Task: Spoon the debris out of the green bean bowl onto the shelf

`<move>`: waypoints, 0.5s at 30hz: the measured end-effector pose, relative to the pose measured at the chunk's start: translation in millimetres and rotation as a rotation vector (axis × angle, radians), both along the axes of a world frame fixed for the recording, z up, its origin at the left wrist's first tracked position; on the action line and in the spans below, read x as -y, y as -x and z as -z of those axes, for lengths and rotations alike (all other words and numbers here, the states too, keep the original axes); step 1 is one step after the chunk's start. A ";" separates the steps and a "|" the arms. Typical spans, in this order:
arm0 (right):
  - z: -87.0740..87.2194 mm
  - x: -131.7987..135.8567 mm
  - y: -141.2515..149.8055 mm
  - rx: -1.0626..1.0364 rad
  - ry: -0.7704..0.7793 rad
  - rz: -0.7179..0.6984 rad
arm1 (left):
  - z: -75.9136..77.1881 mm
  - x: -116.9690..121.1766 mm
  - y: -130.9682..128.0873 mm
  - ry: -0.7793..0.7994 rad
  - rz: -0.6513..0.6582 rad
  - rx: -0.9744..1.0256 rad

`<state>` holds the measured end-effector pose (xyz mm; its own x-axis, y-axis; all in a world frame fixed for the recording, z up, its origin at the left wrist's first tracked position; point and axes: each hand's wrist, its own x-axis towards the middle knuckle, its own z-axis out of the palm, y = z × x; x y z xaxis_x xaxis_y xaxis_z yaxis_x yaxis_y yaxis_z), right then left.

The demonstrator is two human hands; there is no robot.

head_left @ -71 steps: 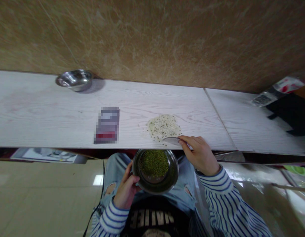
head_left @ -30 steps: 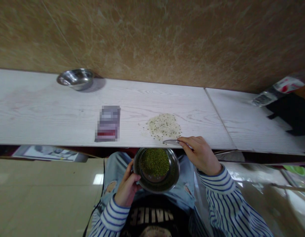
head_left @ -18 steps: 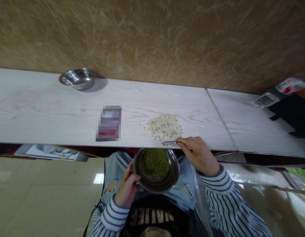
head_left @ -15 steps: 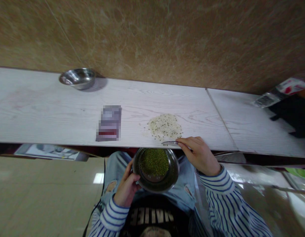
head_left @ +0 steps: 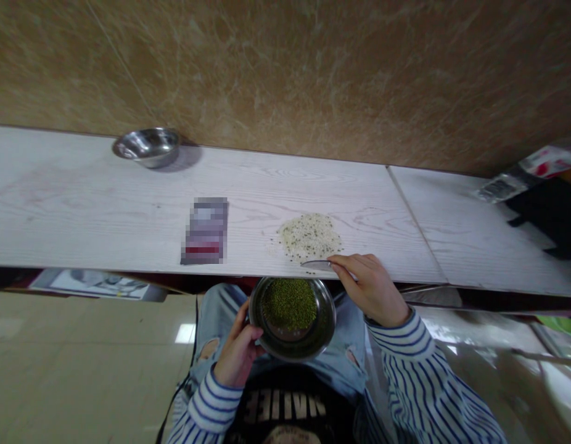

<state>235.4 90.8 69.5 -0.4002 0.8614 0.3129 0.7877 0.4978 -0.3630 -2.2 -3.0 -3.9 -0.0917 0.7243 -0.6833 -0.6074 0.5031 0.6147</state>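
Observation:
My left hand grips the left rim of a steel bowl, thumb over the edge. Green mung beans fill much of the bowl, which sits over my lap just below the table edge. Pinched in my right hand is a thin, grey, blade-like utensil; whether it is a spoon or a knife I cannot tell. Its tip points left, at the near side of a pile of pale grains mixed with green beans. A few loose beans lie around that pile, near the table's front edge.
A second steel bowl stands at the back left by the wall. A flat rectangular object, blurred out, lies left of the pile. At the far right of the white table are a plastic packet and a black item.
My right hand and the utensil have shifted slightly up and left, toward the pile, and the utensil has tilted a little. My left hand and the bowl stay almost still.

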 end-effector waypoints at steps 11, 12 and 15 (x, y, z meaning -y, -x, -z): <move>2.8 -2.2 -0.4 -0.003 -0.025 0.029 | -1.2 -0.2 0.9 -0.001 -0.015 0.000; 2.9 -2.3 0.1 -0.003 -0.026 0.029 | -1.0 -0.3 1.1 -0.005 -0.014 0.003; 3.3 -3.2 2.0 -0.004 -0.031 0.026 | -0.6 -0.2 1.1 -0.011 -0.010 0.000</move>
